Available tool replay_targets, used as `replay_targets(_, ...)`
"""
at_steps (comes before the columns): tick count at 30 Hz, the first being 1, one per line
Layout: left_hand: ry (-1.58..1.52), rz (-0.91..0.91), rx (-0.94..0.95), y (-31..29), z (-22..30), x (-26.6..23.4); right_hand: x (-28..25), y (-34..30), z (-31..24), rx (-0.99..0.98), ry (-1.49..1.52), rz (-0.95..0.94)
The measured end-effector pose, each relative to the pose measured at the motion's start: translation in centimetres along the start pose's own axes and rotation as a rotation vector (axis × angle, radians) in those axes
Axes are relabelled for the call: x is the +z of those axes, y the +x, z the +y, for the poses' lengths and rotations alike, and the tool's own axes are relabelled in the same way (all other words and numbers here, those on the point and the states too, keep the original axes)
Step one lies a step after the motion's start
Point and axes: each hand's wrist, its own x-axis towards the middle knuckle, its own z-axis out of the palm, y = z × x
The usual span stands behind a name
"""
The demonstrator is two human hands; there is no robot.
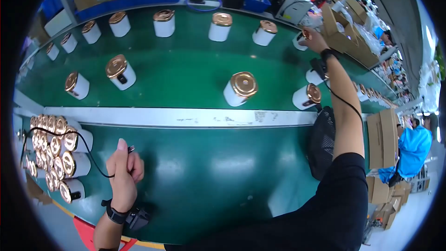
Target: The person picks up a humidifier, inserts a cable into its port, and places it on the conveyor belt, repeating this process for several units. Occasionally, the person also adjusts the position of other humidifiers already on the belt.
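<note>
My left hand is closed over the near green work surface, pinching the end of a thin black cable; a small metal plug tip pokes out by the thumb. My right arm stretches to the far right of the upper green belt. There my right hand has its fingers wrapped round a white rounded unit with a copper-coloured top, partly hidden by the fingers. Similar white units stand below that hand, one of them beside my forearm. Another unit stands mid-belt.
Many like units are packed in rows at the left. More line the belt's far side. A metal rail divides belt and near surface. A black mesh thing lies by my right arm. Cardboard boxes and a person in blue are at the right.
</note>
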Motion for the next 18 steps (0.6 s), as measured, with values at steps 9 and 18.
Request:
replay_targets(9,-0.077,-0.338,0.065,-1.4,6.8,7.9,-16.1,-9.8,-23.3,-0.190,0.799,-0.158)
replay_targets(18,0.007,-0.540,0.063,-3.3,5.6,6.6,-18.4,-16.0,-37.3,-0.671,0.631,-0.272)
